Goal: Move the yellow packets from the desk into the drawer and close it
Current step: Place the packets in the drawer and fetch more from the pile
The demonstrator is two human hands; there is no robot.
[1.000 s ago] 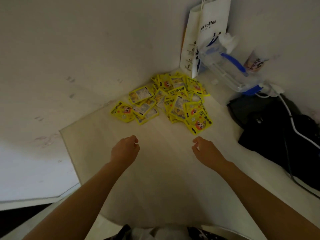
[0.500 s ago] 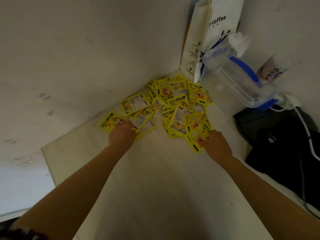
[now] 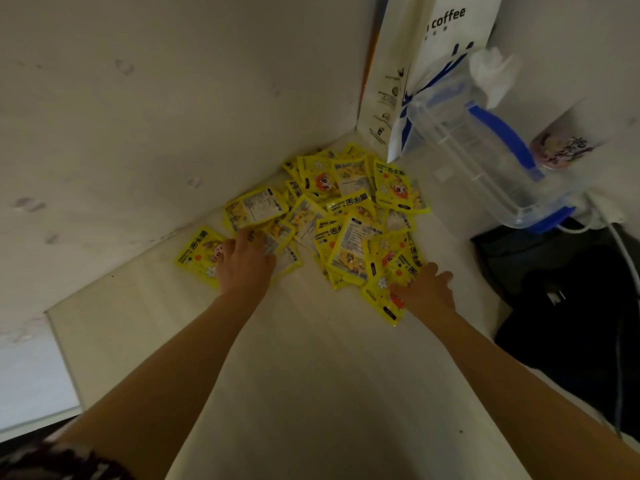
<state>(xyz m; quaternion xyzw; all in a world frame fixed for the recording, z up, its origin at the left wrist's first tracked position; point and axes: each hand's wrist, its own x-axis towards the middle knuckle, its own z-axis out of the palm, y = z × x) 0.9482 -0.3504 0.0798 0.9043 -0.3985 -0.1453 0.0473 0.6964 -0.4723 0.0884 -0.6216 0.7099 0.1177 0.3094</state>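
Contact is made: the left hand (image 3: 244, 263) is now laid on the left edge of the heap of glossy yellow foil packets (image 3: 332, 220), its fingers (image 3: 242, 237) spread over two or three sachets. Whether anything is pinched beneath the palm cannot be told from the head view. The right hand (image 3: 424, 292) is planted on the near right corner of the heap, fingers extended forward over the lowest packet; a true grip there cannot be confirmed either.

A second ago both hands were held short of the pile with fingers loosely curled; half a second ago the fringe was just being reached. Now the heap is bracketed from both sides. That is read as the start of a gathering sweep, with the packets to be drawn together rather than taken one by one.

The whole pile is seen lying on the pale wooden worktop (image 3: 294, 375), tucked into the corner where the two white walls meet. None has been lifted, and no drawer is in view, so the task is judged barely begun.

Just beyond the heap, a white paper coffee bag (image 3: 433, 64) is leaned against the wall and a clear plastic box with blue clips (image 3: 485, 161) is tilted beside it. Dark bags (image 3: 571, 306) are piled further right.
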